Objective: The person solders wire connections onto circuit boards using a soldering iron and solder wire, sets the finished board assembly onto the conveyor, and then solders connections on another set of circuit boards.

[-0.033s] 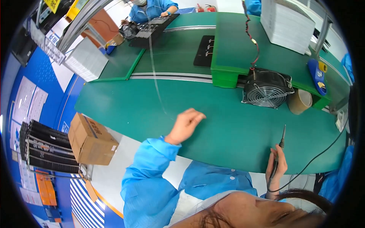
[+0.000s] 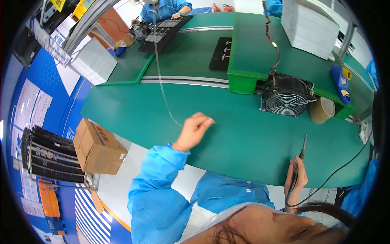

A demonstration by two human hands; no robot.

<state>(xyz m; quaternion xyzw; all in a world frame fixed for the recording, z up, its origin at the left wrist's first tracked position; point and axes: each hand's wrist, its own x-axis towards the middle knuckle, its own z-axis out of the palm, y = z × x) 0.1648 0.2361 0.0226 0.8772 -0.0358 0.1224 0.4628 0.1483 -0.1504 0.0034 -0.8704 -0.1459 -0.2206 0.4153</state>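
the right hand (image 2: 300,179) grips a slim soldering iron (image 2: 302,155) at the near right edge of the green bench (image 2: 243,138), its tip touching nothing, while the left hand (image 2: 192,132) hovers mid-bench with fingers curled beside a pale strand (image 2: 160,77), whether pinching it i cannot tell. with no workpiece between the hands, the iron's work seems not yet begun and all left to do. bare surface separates them; the black fan (image 2: 286,101) bounds the far right, the cable (image 2: 342,166) the near right.
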